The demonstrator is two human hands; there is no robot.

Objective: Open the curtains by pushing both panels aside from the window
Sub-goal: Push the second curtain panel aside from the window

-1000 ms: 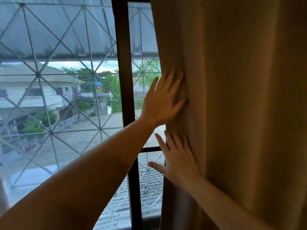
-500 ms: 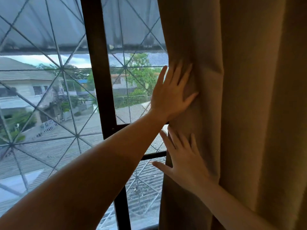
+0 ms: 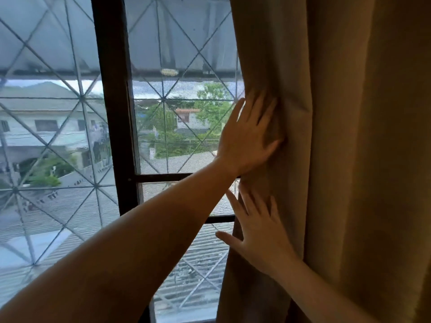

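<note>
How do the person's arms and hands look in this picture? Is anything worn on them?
Both forearms are bare as far as the view shows: no sleeve, watch or bracelet appears. The left hand and the right hand wear no gloves, and no ring is visible on either. The fingers are slender, and the nails cannot be made out.

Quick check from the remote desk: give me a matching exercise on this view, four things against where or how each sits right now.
Things:
1. left hand
2. right hand
3. tan fabric curtain panel
4. dark brown upright window frame post

States:
A. gathered in folds on the right
B. pressed flat on the curtain edge, upper
C. standing between two panes
D. pressed flat on the curtain edge, lower

Pairs: 1-B, 2-D, 3-A, 4-C
</note>
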